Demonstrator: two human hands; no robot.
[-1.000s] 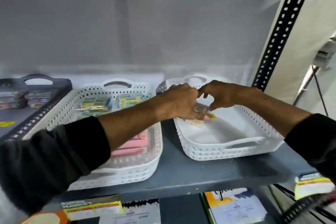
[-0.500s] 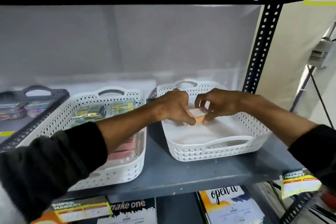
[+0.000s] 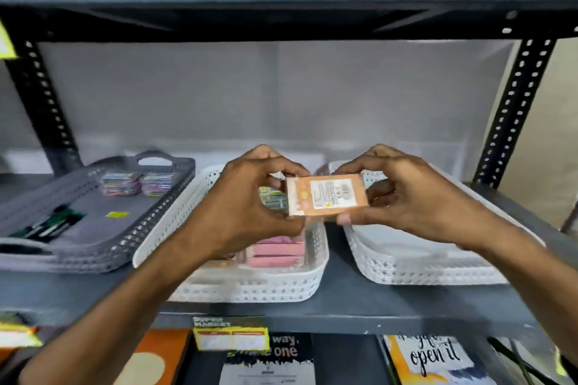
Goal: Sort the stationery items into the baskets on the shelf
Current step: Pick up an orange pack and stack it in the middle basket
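An orange packet (image 3: 328,194) with a white printed label is held up in front of the shelf by both hands. My left hand (image 3: 247,197) pinches its left end, and my right hand (image 3: 403,194) grips its right end. It hovers above the gap between the middle white basket (image 3: 250,286) and the right white basket (image 3: 416,269). The middle basket holds pink packets (image 3: 275,251) and green-yellow packs (image 3: 273,198) further back. The right basket's visible floor looks bare.
A grey basket (image 3: 93,256) on the left holds dark pens (image 3: 47,225) and two colourful packs (image 3: 137,183). Black perforated uprights (image 3: 513,109) frame the grey shelf (image 3: 344,303). An upper shelf board spans overhead. Notebooks (image 3: 428,359) and a yellow price tag (image 3: 231,337) sit below.
Both hands have lifted the orange packet out of the right basket and drawn it up and toward me. The view has pulled back, showing the grey basket and upper shelf.
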